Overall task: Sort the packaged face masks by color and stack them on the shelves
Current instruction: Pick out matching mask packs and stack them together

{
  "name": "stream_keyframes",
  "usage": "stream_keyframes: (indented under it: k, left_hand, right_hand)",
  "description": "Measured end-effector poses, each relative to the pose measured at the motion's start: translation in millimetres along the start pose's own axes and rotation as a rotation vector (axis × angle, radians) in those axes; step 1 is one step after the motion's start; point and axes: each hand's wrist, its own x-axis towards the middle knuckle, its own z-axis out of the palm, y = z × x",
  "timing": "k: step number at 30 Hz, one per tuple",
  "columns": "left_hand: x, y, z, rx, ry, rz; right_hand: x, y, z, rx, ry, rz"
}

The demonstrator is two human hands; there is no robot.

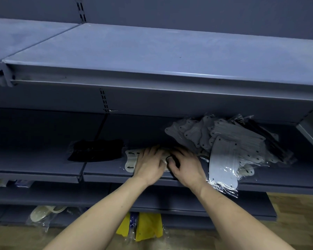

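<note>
Sorting barely begun: left hand (148,164) lies flat and right hand (185,167) curls its fingers on a cream mask pack (131,160) on the middle shelf (43,170), beside one black pack (97,150); mixed pile (229,141) remains

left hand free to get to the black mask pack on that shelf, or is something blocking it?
Probably yes. The left hand rests on the cream mask pack, and the black mask pack lies just left on the same shelf with nothing between them.
</note>
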Motion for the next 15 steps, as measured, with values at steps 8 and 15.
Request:
stream_keyframes:
  k: [8, 15]
  left_hand:
    - [27.1, 31.8, -4.4, -0.156, 0.154, 0.055]
    - [54.0, 66.7, 10.4, -0.107, -0.074, 0.061]
  right_hand:
    - [0.5, 2.7, 3.2, -0.008, 0.070, 0.060]
    - [-0.4, 1.2, -1.1, -0.086, 0.244, 0.300]
